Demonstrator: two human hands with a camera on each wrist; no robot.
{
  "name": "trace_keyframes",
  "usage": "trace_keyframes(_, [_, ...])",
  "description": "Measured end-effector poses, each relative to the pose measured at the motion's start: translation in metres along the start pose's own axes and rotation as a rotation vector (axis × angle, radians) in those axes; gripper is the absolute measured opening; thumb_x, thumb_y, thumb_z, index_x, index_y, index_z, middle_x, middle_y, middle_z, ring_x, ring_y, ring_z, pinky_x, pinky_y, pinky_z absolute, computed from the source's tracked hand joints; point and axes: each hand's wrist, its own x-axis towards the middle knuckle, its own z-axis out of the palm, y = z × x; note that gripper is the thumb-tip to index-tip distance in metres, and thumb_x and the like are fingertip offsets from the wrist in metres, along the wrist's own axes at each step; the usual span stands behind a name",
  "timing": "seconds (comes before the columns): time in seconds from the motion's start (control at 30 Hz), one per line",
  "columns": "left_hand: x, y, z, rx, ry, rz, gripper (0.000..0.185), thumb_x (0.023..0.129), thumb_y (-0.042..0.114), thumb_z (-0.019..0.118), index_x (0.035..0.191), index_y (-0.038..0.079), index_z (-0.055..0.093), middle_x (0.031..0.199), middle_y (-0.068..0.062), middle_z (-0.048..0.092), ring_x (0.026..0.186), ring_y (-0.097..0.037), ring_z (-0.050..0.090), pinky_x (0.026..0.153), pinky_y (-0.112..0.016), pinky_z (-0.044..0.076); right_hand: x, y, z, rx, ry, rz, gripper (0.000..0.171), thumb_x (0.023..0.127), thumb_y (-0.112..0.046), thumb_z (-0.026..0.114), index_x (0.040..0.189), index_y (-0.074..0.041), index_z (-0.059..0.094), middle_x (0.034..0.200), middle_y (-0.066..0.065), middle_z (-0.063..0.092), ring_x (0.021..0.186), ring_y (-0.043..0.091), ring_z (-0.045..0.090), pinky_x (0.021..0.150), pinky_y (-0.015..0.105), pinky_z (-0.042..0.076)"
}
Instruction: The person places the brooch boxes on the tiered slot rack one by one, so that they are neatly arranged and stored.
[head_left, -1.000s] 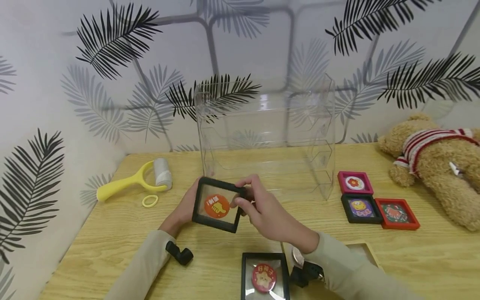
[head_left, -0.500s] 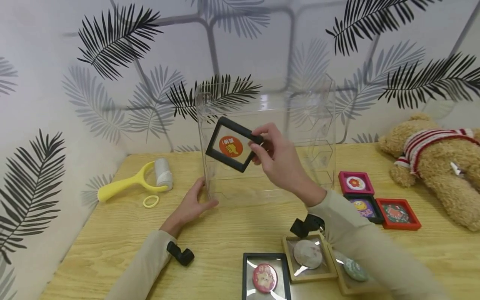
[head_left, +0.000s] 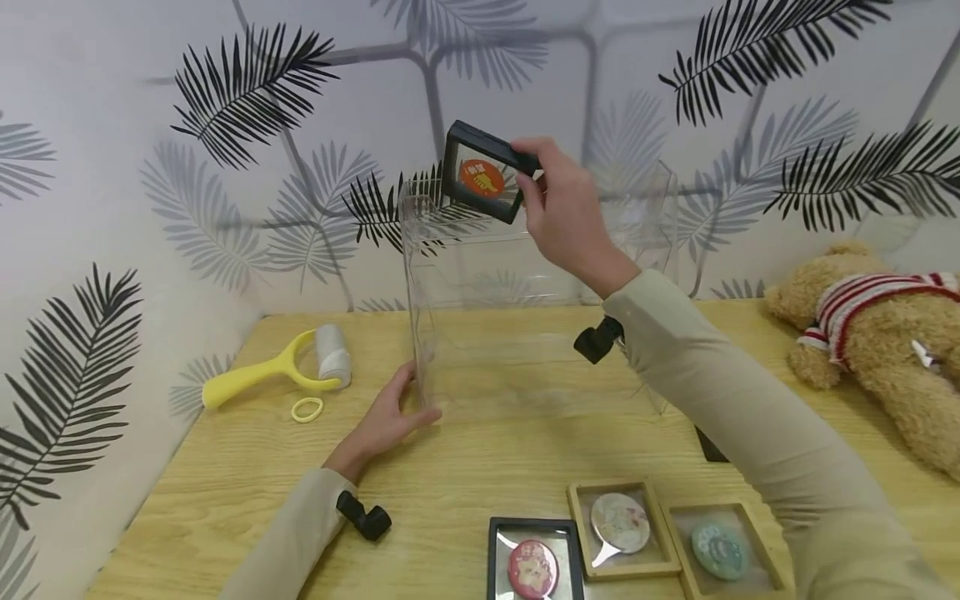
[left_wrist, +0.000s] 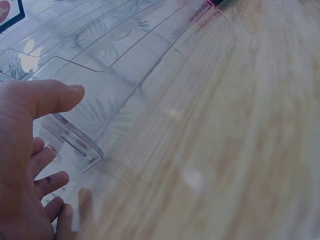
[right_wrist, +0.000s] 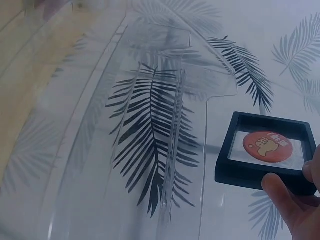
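**Black frame held over clear case, pinched at one corner**

Clear acrylic case stands upright at table centre: big, rigid, thin-walled, prob. light and tippy, slick to the touch. Best steadied low at a corner, which is what the left hand does at the case's 7 o'clock, thumb on the front wall, fingers loosely spread against the side (no real grip, more a brace).

Black frame w/ an orange badge behind clear film sits above the case's top rim, approx. 11 o'clock, tilted. Looks light, stiff at the rim; the film looks soft, so hold by edges only. Right hand pinches its right corner, thumb under, fingers on top. One-corner hold may let it swing.
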Motion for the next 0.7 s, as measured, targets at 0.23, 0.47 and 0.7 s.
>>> trace_keyframes(0.23, [-0.006, 0.021, -0.002, 0.01, -0.026, -0.041, 0.075, 0.083, 0.008, 0.067, 0.143, 0.0, 0.024, 0.139, -0.027, 0.035, 0.132, -0.039, 0.03, 0.108, -0.054, 0.022, 0.022, 0.008, 0.013, -0.082, -0.088, 0.007, 0.025, 0.094, -0.005, 0.046, 0.118, -0.003, 0.053, 0.113, 0.016, 0.061, 0.085, 0.027, 0.058, 0.075, 0.033, 0.046])
trace_keyframes(0.47, [-0.005, 0.023, -0.004, 0.025, -0.026, -0.024, 0.074, 0.083, 0.011, 0.067, 0.143, 0.001, 0.025, 0.137, -0.027, 0.038, 0.13, -0.039, 0.033, 0.108, -0.055, 0.022, 0.038, 0.009, 0.019, -0.129, -0.199, 0.032, 0.023, 0.092, -0.001, 0.049, 0.114, -0.003, 0.056, 0.11, 0.016, 0.063, 0.095, 0.031, 0.057, 0.087, 0.038, 0.045])
trace_keyframes(0.7, [-0.003, 0.023, -0.004, 0.038, -0.021, -0.024, 0.074, 0.083, 0.012, 0.067, 0.143, 0.001, 0.025, 0.138, -0.026, 0.037, 0.131, -0.037, 0.032, 0.109, -0.054, 0.021, 0.04, 0.012, 0.021, -0.168, -0.328, 0.144, 0.037, 0.091, 0.003, 0.042, 0.124, -0.007, 0.054, 0.115, 0.02, 0.055, 0.107, 0.032, 0.049, 0.092, 0.04, 0.041])
